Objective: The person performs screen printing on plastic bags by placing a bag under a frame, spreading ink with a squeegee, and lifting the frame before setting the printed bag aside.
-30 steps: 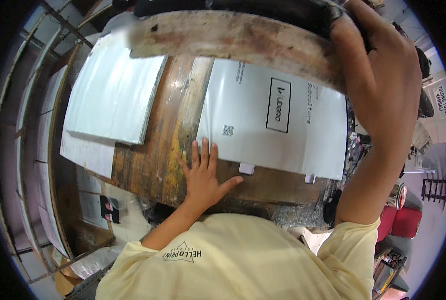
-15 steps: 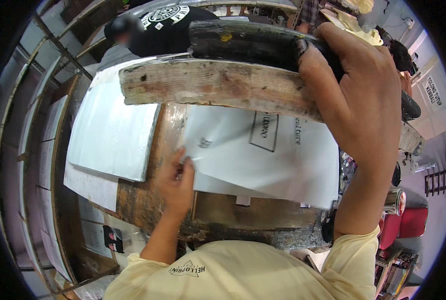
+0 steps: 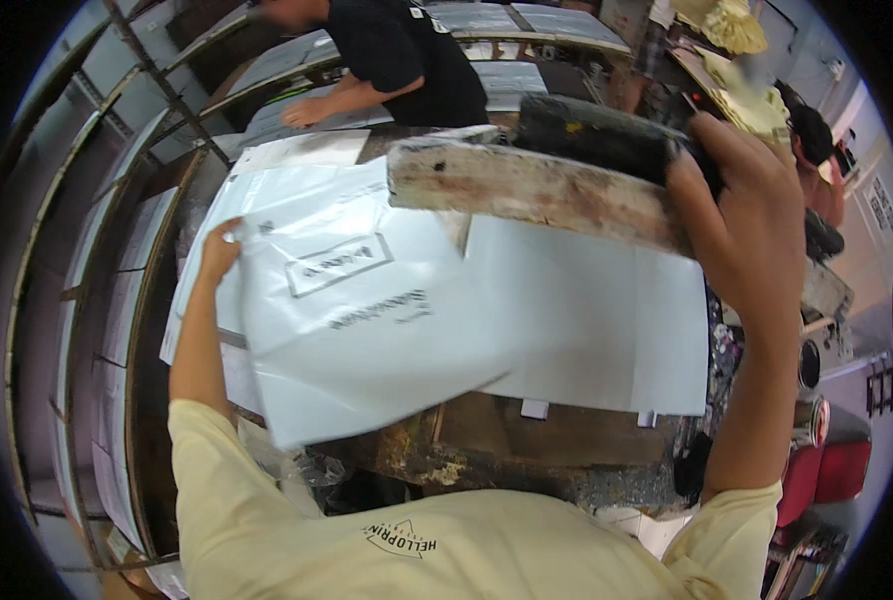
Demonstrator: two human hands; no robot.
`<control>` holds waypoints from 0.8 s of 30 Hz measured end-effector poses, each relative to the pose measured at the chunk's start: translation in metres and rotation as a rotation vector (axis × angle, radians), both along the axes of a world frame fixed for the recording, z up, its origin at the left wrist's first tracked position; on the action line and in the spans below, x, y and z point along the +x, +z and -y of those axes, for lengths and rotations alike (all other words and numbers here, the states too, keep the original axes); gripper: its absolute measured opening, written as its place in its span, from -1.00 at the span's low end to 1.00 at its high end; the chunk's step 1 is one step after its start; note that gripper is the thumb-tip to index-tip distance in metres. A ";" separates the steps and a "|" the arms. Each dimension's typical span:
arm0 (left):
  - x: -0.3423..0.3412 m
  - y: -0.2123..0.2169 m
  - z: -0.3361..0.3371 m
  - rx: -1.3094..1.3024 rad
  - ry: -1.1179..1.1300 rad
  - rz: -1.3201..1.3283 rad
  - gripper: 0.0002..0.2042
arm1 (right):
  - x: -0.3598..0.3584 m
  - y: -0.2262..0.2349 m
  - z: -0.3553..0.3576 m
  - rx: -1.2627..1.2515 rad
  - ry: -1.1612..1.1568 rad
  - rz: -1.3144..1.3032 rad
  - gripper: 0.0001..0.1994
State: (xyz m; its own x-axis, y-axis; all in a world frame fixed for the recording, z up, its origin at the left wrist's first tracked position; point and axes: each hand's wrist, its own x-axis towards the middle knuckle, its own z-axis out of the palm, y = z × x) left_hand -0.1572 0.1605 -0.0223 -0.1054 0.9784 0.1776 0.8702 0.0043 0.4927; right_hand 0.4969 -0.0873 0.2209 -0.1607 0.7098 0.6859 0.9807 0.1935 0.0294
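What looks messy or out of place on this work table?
The table's front edge is crusted and stained with dried residue. The printed white bag in the left hand hangs bent, not flat. The wooden frame raised by the right hand is worn and blotchy.

Pale yellow short-sleeve tee [image 3: 446,550] w/ small dark chest print.

This looks like a print workshop, probably screen printing. Under the right hand [image 3: 741,230], which grips a long wooden squeegee [image 3: 536,195], lies a stained, ink-crusted wooden table [image 3: 506,450] spread with white plastic bags [image 3: 366,320], one of them lifted by the left hand [image 3: 218,250]. Left of that hand stand drying racks [image 3: 96,290] holding more sheets, and beyond both hands another person [image 3: 396,55] leans over a similar table.
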 end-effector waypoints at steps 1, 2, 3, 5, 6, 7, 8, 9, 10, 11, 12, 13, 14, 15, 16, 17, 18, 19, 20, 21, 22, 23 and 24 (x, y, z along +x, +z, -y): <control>0.005 0.013 -0.006 0.032 0.115 -0.270 -0.38 | 0.002 0.000 -0.001 -0.025 -0.002 -0.011 -0.59; 0.020 0.032 -0.012 0.015 0.219 -0.464 -0.36 | 0.004 0.000 -0.004 -0.055 -0.007 -0.021 -0.58; 0.045 0.047 -0.008 0.183 0.231 -0.558 -0.37 | 0.005 0.001 -0.005 -0.084 -0.013 -0.031 -0.57; 0.117 0.072 0.026 0.433 -0.109 -0.294 -0.34 | 0.003 -0.001 -0.006 0.039 -0.004 0.015 -0.52; 0.158 0.079 0.056 0.390 -0.291 -0.026 -0.31 | 0.000 -0.004 -0.004 0.058 -0.009 0.013 -0.50; 0.199 0.081 0.091 0.240 -0.449 0.260 -0.20 | -0.001 -0.008 0.000 0.076 -0.011 0.010 -0.49; 0.236 0.082 0.129 0.116 -0.679 0.594 -0.05 | -0.004 -0.015 0.006 0.036 0.000 -0.082 -0.49; 0.265 0.082 0.170 -0.056 -0.735 0.931 0.10 | -0.006 -0.028 0.017 0.004 -0.017 -0.047 -0.49; 0.293 0.080 0.200 -0.153 -0.753 1.166 0.20 | -0.010 -0.042 0.030 -0.019 -0.028 -0.005 -0.50; 0.314 0.076 0.222 -0.162 -0.748 1.323 0.24 | -0.012 -0.059 0.039 -0.052 -0.038 0.046 -0.50; 0.331 0.066 0.247 -0.117 -0.623 1.303 0.24 | -0.014 -0.079 0.054 -0.105 0.019 0.055 -0.53; 0.342 0.055 0.264 -0.190 -0.489 1.144 0.18 | -0.013 -0.099 0.070 -0.180 0.072 0.066 -0.57; 0.350 0.040 0.279 -0.181 -0.386 1.003 0.05 | -0.006 -0.115 0.081 -0.398 0.088 0.043 -0.61; 0.349 0.027 0.288 -0.277 -0.390 0.954 -0.08 | 0.000 -0.131 0.090 -0.547 0.147 0.006 -0.65; 0.351 0.010 0.295 -0.289 -0.313 0.866 -0.11 | 0.000 -0.149 0.094 -0.652 0.101 0.002 -0.68; 0.347 -0.007 0.301 -0.146 -0.363 0.658 -0.09 | -0.001 -0.166 0.097 -0.643 0.131 -0.013 -0.71; 0.343 -0.023 0.304 -0.072 -0.358 0.410 -0.07 | -0.004 -0.180 0.102 -0.735 0.109 -0.069 -0.70; 0.339 -0.038 0.305 -0.074 -0.327 0.138 -0.04 | -0.008 -0.192 0.107 -0.776 0.112 -0.130 -0.70; 0.337 -0.051 0.307 0.133 -0.347 0.102 0.02 | -0.010 -0.204 0.111 -0.887 0.068 -0.178 -0.69; 0.334 -0.062 0.308 0.166 -0.342 0.038 0.03 | -0.016 -0.216 0.117 -0.811 0.084 -0.222 -0.66; 0.332 -0.071 0.310 0.135 -0.328 -0.028 0.04 | -0.019 -0.227 0.120 -0.727 0.111 -0.217 -0.63; 0.331 -0.077 0.310 0.104 -0.317 -0.094 0.05 | -0.022 -0.237 0.121 -0.711 0.105 -0.206 -0.59; 0.330 -0.081 0.310 0.121 -0.324 -0.091 0.08 | -0.024 -0.245 0.123 -0.681 0.115 -0.181 -0.57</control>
